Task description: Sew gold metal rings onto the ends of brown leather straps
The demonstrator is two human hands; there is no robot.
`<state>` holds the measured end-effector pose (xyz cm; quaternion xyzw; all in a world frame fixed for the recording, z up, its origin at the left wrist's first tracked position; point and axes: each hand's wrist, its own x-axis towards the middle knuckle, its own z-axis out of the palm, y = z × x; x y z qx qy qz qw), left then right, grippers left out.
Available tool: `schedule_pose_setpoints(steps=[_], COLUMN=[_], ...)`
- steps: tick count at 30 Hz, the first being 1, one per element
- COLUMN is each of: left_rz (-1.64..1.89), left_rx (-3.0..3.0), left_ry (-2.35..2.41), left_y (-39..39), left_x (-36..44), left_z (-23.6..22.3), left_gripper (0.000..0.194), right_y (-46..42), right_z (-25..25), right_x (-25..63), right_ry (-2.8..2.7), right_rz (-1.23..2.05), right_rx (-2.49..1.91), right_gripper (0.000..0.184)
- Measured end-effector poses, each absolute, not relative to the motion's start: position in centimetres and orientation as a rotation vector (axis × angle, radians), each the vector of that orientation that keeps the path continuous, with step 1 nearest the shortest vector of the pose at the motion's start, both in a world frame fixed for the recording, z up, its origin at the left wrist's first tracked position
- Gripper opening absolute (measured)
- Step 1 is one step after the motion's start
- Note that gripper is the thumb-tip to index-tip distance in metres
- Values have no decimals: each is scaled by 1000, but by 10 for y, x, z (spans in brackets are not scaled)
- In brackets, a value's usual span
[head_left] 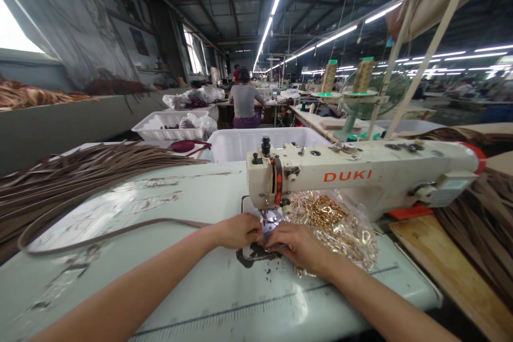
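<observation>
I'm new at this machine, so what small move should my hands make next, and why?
Perhaps ease your left hand and right hand slightly apart: both sit close together at the shiny metal part low on the sewing machine, and they partly hide the spot between them. The brown strap curves loosely off to the left.

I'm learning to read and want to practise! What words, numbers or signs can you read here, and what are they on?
"DUKI": orange letters on the white sewing machine.
Ruler strip along the table: any numbers are too small and blurred to read.
Pale box near the machine's red end: any markings are too blurred.
I can't read anything else.
</observation>
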<state>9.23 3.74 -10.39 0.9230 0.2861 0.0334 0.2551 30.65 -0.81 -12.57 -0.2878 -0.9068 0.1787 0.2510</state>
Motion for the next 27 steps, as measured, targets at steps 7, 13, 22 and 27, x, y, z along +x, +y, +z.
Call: schedule_pose_setpoints(steps=[7,13,22,27], left_rz=[39,397,450,563], left_rx=[2609,2693,2898,2906], left_ry=[833,1201,1065,817], left_y=[49,13,-24,21], left_x=[98,88,89,85], left_z=[-102,-109,-139,-136], left_gripper=[8,8,25,25], right_y=[6,9,5,11], right_z=[-135,-128,-128,-134], right_x=[305,301,297,291], right_ry=[-2704,-2857,-2840,-2729], right_rz=[200,11,6,2], right_rx=[-696,-726,-798,-1064], right_gripper=[18,16,12,12])
